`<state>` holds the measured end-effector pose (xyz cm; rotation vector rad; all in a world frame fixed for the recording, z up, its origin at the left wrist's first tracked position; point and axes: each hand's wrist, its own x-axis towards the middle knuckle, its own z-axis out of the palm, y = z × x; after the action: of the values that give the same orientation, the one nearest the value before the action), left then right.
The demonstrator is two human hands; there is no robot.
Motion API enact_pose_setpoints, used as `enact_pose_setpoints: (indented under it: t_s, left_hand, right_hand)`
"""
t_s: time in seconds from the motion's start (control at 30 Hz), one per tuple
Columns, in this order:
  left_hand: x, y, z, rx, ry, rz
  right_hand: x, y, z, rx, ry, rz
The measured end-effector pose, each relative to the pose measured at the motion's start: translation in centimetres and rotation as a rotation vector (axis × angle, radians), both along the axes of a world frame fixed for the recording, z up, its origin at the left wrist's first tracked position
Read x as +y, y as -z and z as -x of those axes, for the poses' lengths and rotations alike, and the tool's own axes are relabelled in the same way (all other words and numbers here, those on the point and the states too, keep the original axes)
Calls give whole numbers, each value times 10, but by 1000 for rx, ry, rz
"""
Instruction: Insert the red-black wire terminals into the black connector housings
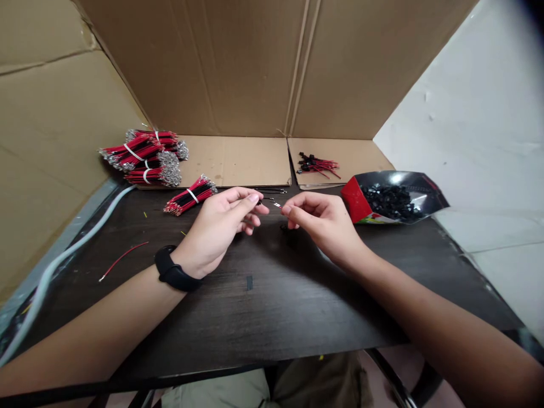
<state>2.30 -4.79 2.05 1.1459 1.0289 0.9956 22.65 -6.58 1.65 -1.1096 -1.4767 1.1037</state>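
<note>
Above the middle of the dark table, my left hand [232,218] pinches a small black piece [260,201] between thumb and fingertips; most of it is covered. Facing it, my right hand [321,218] is closed on a thin wire whose silvery metal terminal [277,205] points toward the left hand. A short gap separates the terminal from the black piece. The rest of that wire is hidden in my fingers. Just behind both hands, a few black wires [272,191] with metal ends lie on the table. A banded bundle of red and black wires [191,194] rests beside my left hand.
More banded wire bundles [147,158] are piled at the back left. Red wires with black connectors [317,164] lie on cardboard at the back. An open box [355,201] of small black parts stands right. One loose red wire [123,259] lies left. Cardboard walls [238,68] enclose the back.
</note>
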Motion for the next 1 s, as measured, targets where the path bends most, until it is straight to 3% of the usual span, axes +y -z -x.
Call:
enact_pose_setpoints:
  t_s: [0.5,1.0]
  left_hand:
    - [0,3,2,-96,37,98]
    - [-1,1,0,-48,121,52]
  right_hand:
    - [0,-1,1,-31,-2,-7]
    - [-1,-2,2,-28,-20,-18]
